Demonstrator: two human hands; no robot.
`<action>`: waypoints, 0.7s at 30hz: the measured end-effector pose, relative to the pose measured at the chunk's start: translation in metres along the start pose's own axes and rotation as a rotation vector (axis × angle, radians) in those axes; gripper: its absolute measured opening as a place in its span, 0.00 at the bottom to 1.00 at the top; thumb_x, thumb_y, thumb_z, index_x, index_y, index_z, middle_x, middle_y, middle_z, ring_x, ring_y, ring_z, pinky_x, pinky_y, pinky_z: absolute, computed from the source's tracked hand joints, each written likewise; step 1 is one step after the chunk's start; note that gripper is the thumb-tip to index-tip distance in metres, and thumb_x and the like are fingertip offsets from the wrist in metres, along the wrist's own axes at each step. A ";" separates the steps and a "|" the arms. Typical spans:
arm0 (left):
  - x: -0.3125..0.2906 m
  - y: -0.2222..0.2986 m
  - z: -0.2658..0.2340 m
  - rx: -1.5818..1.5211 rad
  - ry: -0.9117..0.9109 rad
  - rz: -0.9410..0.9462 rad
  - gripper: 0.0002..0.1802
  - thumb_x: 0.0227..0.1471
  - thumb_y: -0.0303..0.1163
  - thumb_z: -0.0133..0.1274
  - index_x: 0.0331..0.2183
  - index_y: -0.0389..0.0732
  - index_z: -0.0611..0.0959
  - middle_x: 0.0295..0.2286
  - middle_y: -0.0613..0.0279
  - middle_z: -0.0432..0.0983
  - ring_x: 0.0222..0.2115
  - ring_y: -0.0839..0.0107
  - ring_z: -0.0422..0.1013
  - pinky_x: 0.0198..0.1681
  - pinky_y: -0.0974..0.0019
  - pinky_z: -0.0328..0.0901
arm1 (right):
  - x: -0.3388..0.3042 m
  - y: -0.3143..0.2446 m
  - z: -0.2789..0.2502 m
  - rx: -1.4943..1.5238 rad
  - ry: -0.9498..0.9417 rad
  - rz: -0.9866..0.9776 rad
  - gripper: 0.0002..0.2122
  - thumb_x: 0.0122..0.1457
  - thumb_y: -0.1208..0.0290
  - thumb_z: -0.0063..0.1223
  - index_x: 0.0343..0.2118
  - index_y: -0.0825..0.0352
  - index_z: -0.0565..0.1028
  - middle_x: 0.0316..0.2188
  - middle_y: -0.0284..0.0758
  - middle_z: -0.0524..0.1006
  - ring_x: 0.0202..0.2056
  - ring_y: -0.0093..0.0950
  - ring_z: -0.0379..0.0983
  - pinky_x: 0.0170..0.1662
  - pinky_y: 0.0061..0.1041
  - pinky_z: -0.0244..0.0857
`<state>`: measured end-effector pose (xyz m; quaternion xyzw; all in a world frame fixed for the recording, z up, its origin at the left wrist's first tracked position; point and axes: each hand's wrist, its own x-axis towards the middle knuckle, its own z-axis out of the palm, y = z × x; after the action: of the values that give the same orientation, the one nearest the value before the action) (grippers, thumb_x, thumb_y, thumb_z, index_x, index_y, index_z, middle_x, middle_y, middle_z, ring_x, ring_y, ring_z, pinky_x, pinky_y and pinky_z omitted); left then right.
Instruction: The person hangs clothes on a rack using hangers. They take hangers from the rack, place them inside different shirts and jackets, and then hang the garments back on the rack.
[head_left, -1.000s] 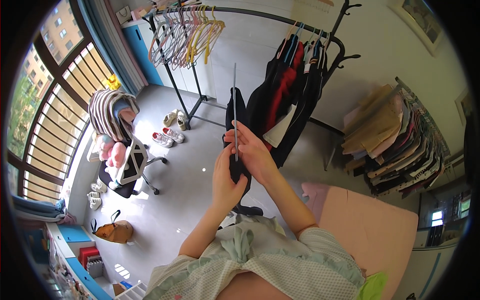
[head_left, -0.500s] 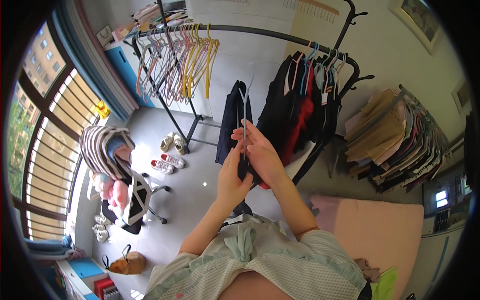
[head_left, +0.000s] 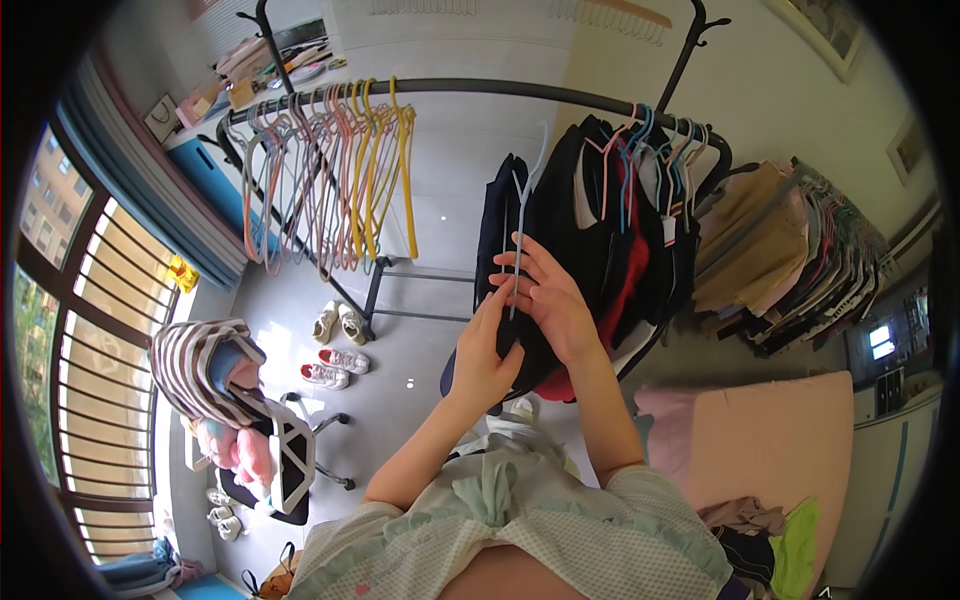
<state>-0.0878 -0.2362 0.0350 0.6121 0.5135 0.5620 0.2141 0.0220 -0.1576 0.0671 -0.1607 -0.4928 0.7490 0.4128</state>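
A pale blue-grey hanger [head_left: 524,205] stands nearly edge-on in front of me, its hook up, with a dark navy garment [head_left: 497,215] hanging about it. My right hand [head_left: 555,310] has its fingers curled round the hanger, somewhat loosely. My left hand [head_left: 484,355] is closed at the near side of the garment, fingertips against the lower part of the hanger and close to the right hand's fingers. Exactly what lies between the left thumb and fingers is partly hidden.
A black clothes rack [head_left: 480,88] crosses ahead, with bare hangers [head_left: 330,170] at its left and dark clothes [head_left: 590,240] at its right. A chair with a striped cloth [head_left: 200,360], shoes [head_left: 340,365], a pink bed [head_left: 755,450] and a second full rack [head_left: 810,250] surround me.
The rack now appears nearer and lower in view. Both hands, hanger and garment have shifted right, closer to the dark clothes; the hold looks much the same.
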 end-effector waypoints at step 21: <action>0.137 -0.028 0.113 0.053 0.024 0.054 0.37 0.36 0.19 0.48 0.53 0.35 0.62 0.48 0.52 0.65 0.48 0.54 0.64 0.58 0.51 0.49 | 0.088 -0.068 -0.136 0.005 0.011 -0.083 0.28 0.54 0.67 0.45 0.58 0.69 0.53 0.49 0.40 0.65 0.47 0.30 0.66 0.47 0.25 0.61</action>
<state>-0.0172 -0.0710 0.0445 0.6245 0.5138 0.5611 0.1764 0.0877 0.0052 0.0776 -0.1432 -0.4947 0.7317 0.4465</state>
